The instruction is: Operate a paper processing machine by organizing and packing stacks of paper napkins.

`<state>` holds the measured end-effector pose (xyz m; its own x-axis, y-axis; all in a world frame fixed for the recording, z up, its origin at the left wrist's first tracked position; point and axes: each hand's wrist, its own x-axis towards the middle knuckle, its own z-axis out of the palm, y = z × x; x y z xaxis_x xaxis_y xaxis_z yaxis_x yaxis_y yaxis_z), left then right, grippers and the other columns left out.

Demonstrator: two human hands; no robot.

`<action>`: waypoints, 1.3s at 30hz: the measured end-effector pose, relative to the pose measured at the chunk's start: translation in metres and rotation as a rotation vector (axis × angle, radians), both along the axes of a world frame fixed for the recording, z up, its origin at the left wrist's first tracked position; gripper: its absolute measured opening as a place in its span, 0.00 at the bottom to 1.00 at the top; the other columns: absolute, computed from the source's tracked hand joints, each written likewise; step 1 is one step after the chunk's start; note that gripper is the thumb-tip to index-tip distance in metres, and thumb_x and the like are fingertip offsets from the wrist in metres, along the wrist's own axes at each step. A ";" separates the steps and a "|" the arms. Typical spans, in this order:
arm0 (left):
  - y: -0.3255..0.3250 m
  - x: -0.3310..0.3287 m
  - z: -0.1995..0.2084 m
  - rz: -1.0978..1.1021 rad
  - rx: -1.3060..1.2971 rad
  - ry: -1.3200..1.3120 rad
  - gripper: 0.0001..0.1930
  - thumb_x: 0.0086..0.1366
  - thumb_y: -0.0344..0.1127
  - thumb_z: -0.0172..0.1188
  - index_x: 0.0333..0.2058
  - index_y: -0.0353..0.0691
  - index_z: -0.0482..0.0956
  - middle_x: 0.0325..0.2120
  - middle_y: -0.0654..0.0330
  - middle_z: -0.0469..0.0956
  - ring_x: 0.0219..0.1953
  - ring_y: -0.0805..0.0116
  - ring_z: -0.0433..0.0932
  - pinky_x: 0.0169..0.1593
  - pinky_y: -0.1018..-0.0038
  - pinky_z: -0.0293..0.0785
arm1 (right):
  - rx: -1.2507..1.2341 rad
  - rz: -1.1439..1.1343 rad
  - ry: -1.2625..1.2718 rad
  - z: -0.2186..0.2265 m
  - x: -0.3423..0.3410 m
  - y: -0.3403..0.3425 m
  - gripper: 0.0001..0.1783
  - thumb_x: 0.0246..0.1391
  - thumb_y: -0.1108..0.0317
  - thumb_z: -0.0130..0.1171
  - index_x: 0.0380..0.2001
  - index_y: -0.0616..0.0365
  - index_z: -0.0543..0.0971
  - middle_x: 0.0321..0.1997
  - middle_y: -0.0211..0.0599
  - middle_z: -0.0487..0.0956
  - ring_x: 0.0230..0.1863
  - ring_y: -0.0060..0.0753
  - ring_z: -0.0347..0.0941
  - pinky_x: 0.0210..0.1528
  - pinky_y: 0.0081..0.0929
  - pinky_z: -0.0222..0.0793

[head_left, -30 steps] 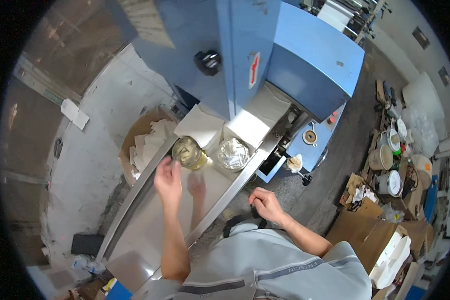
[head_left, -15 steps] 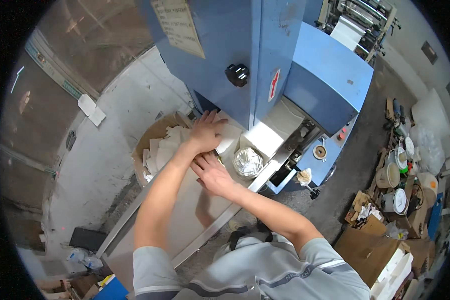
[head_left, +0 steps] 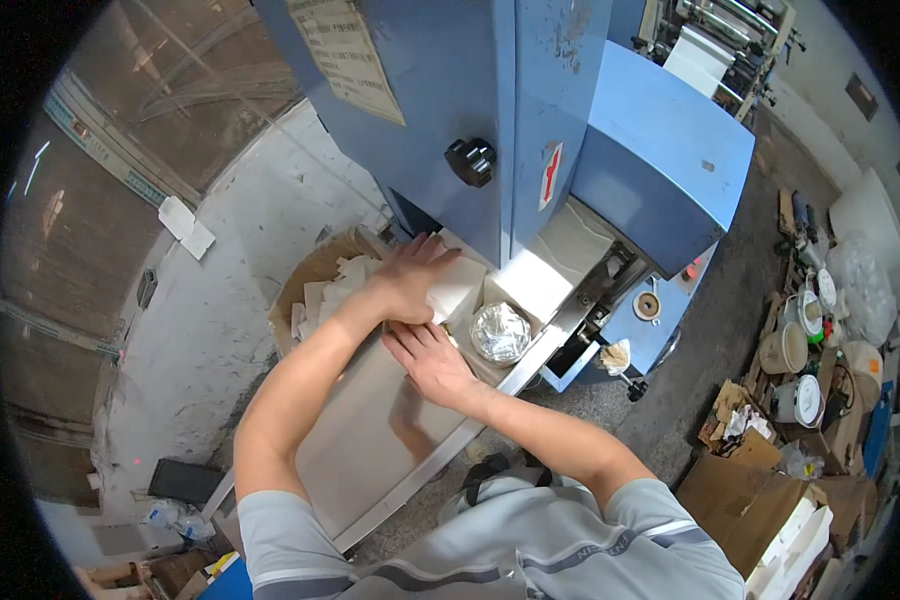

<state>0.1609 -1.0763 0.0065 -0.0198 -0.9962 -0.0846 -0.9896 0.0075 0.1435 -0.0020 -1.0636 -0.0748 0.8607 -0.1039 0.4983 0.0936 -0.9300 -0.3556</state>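
Observation:
My left hand (head_left: 410, 283) rests on a white paper stack (head_left: 458, 286) beneath the blue machine housing, its fingers stretched out over the top. Just nearer to me, my right hand (head_left: 435, 365) lies with fingers extended against the near side of that stack. Part of the stack is hidden by both hands, and any small thing under the right fingers cannot be made out. A round object wrapped in silver foil (head_left: 500, 332) sits to the right of the right hand, apart from it. Both forearms reach across the pale machine bed (head_left: 355, 430).
The blue machine (head_left: 420, 90) rises in front, with a black knob (head_left: 470, 162) on it. White sheets (head_left: 565, 250) lie at its right. A carton of paper scraps (head_left: 305, 270) stands left of the bed. Buckets (head_left: 785, 345) and cardboard boxes (head_left: 735, 500) line the right.
My left hand has shifted slightly toward me along the stack, and its elbow has swung outward to the left. The right hand stays beside it, moved a little to the right.

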 end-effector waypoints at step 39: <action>0.082 0.033 0.113 0.130 -0.329 -0.069 0.20 0.46 0.33 0.63 0.41 0.35 0.76 0.41 0.46 0.78 0.50 0.49 0.75 0.67 0.51 0.59 | -0.192 -0.146 0.129 0.001 0.014 -0.009 0.26 0.49 0.68 0.53 0.54 0.57 0.72 0.60 0.48 0.70 0.62 0.49 0.64 0.63 0.46 0.59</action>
<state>0.1944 -0.9939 0.1191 0.1038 -0.9642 0.2442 -0.9926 -0.0847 0.0872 0.0116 -1.0724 -0.0734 0.9015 -0.1456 0.4076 -0.0808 -0.9818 -0.1718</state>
